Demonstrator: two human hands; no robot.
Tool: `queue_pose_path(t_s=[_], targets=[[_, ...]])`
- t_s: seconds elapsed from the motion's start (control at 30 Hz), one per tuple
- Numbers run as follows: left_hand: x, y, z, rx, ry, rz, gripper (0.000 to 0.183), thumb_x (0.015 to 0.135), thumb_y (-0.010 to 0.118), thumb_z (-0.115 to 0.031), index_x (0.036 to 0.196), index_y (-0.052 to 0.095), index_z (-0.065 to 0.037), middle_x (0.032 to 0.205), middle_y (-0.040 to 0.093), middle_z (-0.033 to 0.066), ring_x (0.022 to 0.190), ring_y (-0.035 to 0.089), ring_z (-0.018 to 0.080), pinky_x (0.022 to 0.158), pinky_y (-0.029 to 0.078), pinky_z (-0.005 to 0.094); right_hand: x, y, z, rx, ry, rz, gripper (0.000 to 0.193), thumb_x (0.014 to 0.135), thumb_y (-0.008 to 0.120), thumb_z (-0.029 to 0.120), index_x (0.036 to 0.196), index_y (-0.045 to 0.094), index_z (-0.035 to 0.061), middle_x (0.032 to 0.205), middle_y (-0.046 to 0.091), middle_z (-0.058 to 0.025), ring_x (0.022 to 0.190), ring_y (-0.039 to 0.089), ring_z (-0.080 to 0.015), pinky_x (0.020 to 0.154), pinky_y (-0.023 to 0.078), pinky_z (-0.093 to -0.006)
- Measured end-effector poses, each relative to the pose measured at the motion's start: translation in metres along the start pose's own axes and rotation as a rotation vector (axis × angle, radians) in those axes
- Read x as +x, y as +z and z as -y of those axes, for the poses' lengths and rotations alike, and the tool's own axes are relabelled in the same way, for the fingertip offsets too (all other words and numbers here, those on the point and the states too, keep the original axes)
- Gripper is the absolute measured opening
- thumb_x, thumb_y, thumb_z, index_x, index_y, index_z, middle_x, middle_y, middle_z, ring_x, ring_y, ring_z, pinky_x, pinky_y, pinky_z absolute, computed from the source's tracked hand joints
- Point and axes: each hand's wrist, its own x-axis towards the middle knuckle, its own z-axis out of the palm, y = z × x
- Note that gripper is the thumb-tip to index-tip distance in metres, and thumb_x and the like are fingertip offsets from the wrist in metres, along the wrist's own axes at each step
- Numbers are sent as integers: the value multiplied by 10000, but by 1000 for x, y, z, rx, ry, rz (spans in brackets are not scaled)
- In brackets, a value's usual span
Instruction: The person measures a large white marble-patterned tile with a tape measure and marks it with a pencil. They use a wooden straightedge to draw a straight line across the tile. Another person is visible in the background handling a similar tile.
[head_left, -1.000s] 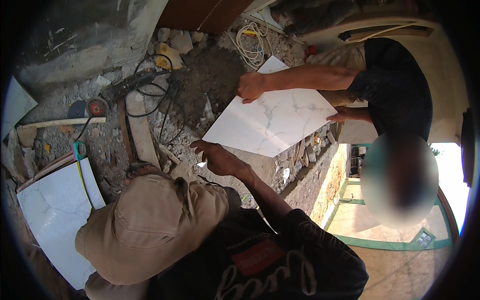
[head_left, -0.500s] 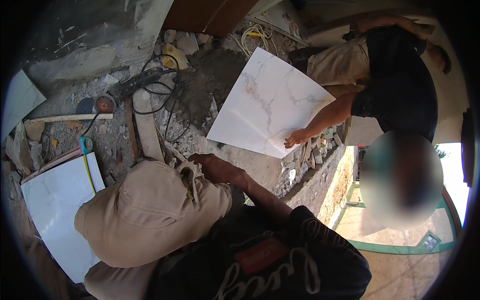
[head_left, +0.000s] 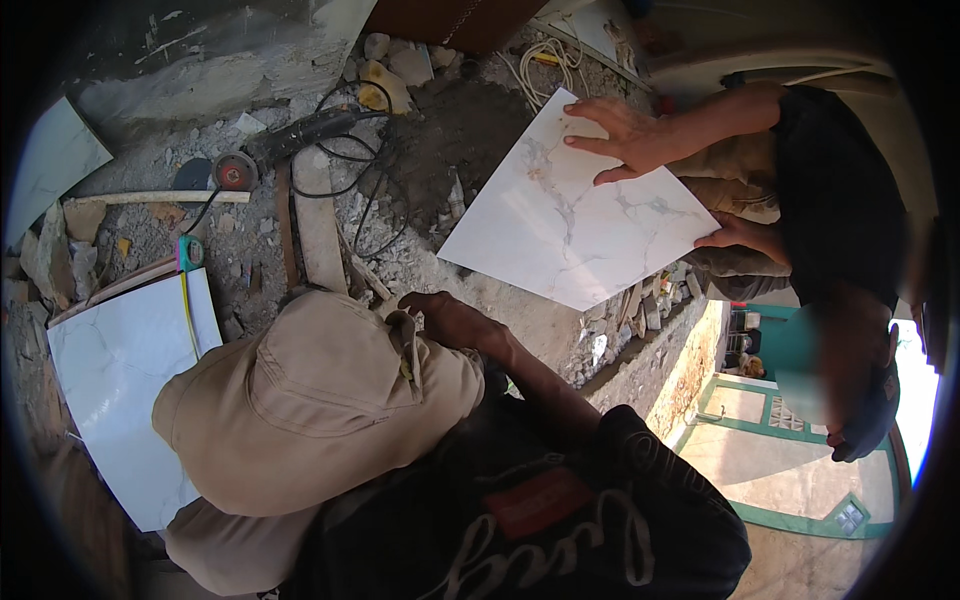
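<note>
So, the camera wearer's own hands aren't showing anywhere, can't tell if they're open or closed. The marbled white tile (head_left: 575, 215) is sitting mid-view in front of the co-worker on the right. That person's upper hand (head_left: 622, 142) is splaying its fingers over the face (contact? can't tell), while the lower hand (head_left: 735, 236) is gripping a corner, probably for steadiness. The hat-wearing worker's hand (head_left: 450, 318) is hovering half-curled near the tile, nothing visible in it. Rubble (head_left: 640, 310) is crowding the lower edge, an angle grinder (head_left: 300, 135) and black cord (head_left: 389, 98) are cluttering the ground, and a tape measure (head_left: 190, 252) is lying at another tile (head_left: 125, 400), maybe for its flatness.
</note>
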Motion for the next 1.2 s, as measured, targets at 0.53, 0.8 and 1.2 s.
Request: queue_pose_path(t_s=[0.53, 0.8, 1.2], targets=[[3, -31, -18, 47, -100, 33, 310, 967, 526, -43, 1254, 635, -83, 996, 639, 140, 818, 675, 364, 691, 549, 475, 19, -13, 26, 148, -138, 89, 464, 813, 706, 93, 1268, 638, 34, 1167, 712, -194, 1093, 685, -347, 942, 531, -413], [42, -32, -45, 147, -46, 93, 365, 914, 513, -36, 1263, 597, -99, 1047, 640, 143, 833, 697, 389, 670, 562, 521, 35, -14, 17, 142, -57, 118, 328, 915, 616, 104, 1233, 655, 36, 1109, 716, -221, 1045, 697, -362, 899, 533, -416], [43, -18, -49, 102, -27, -62, 315, 916, 545, -64, 1205, 664, -98, 985, 647, 131, 900, 674, 338, 732, 558, 465, 208, -6, 161, -350, -501, 101, 373, 984, 533, 71, 1355, 569, 47, 1362, 564, -246, 1242, 558, -402, 1078, 429, -462]])
